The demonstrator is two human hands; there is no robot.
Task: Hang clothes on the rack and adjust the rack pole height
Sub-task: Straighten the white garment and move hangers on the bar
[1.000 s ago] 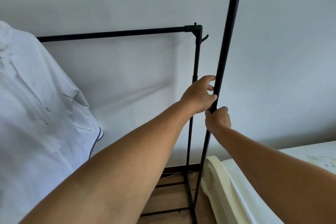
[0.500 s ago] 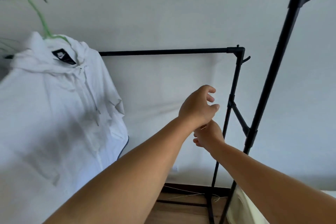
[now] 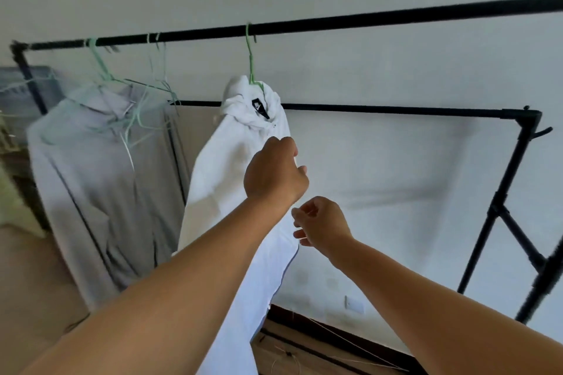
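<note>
Black rack (image 3: 515, 167): front top pole (image 3: 365, 21) carries white hoodie (image 3: 231, 179) on green hanger (image 3: 250, 61), grey hoodie (image 3: 100, 179) on pale green hanger (image 3: 100, 70), plus a few bare hangers (image 3: 158, 70) between them; rear pole (image 3: 396, 110) lower, bare.

The only marking I can find is a small black neck label (image 3: 258, 107) inside the collar of the white hoodie (image 3: 231, 179) hanging in front of me. It carries a white mark, too blurred for me to read. No other writing shows.
</note>
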